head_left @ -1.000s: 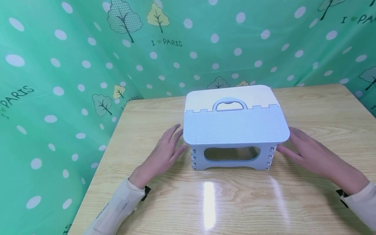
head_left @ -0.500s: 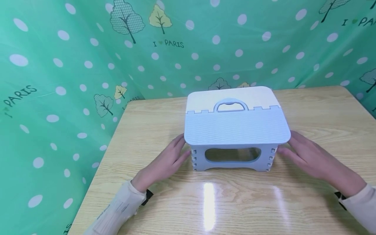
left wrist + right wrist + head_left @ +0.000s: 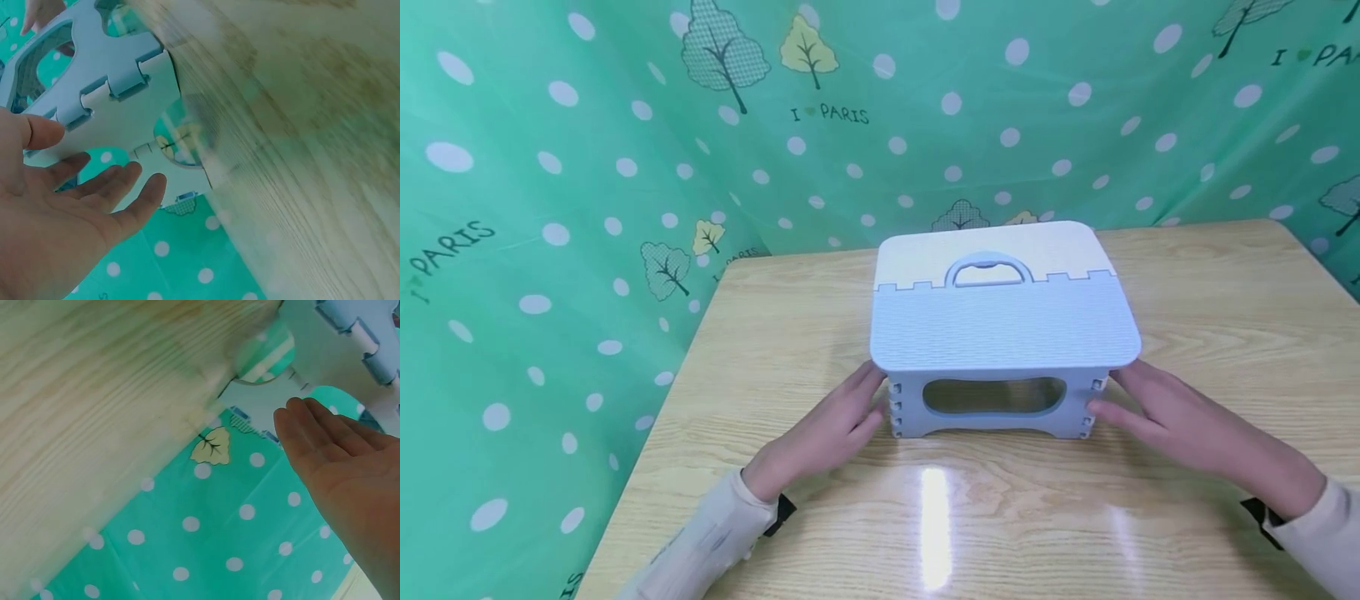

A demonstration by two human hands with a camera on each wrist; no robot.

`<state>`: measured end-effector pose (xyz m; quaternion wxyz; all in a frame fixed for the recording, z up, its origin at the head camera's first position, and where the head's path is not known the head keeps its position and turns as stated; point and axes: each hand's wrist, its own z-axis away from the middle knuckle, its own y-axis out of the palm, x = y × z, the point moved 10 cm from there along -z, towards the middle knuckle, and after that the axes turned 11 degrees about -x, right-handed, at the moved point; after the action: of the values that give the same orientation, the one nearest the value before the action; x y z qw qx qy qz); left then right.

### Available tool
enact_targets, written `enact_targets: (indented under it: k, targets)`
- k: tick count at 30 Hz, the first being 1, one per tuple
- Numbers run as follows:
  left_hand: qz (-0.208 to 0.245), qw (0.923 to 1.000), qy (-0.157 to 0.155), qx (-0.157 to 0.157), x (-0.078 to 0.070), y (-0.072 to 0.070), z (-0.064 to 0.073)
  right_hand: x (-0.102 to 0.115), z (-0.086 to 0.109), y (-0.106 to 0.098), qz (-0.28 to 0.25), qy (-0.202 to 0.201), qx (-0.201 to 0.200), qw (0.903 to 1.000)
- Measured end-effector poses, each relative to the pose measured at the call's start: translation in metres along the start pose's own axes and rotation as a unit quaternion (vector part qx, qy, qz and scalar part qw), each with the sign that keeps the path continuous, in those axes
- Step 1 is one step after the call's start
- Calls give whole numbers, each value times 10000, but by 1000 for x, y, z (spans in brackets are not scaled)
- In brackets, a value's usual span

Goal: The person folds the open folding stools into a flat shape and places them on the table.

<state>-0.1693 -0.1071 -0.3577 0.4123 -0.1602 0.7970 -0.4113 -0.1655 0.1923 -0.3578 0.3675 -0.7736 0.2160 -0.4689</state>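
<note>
A folding step stool [image 3: 1000, 329] with a white and pale blue ridged top stands upright on its legs, unfolded. My left hand [image 3: 823, 429] is at its left side, fingertips partly under the overhanging top. In the left wrist view the fingers of the left hand [image 3: 75, 219] are loosely spread beside the white side panel [image 3: 125, 119], thumb near the hinged corner. On the other side is my right hand [image 3: 1187, 425], its thumb at the front right leg corner. The right wrist view has the fingers of the right hand [image 3: 344, 462] extended along the side panel [image 3: 331, 356]; contact is unclear.
The stool stands on a wood-grain table [image 3: 775, 333], towards its back. A green curtain [image 3: 587, 333] with white dots and trees hangs behind and to the left. An arched carry handle [image 3: 988, 257] lies in the stool's top.
Both hands have come in closer to the stool's sides and slid lower, towards the near edge. The stool has stayed put; the view has shifted slightly.
</note>
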Motion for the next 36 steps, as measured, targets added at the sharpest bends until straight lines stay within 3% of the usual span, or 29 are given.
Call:
enact_targets:
  k: [10, 15, 36]
  targets:
    - [131, 9998, 40, 106, -3, 4, 2, 3, 1, 7, -106, 248, 57, 9996]
    - [348, 9992, -92, 144, -2, 7, 2, 3, 1, 8, -86, 263, -31, 9996]
    - [726, 9972, -45, -149, -3, 5, -7, 12, -4, 1, 277, -239, -586, 9976]
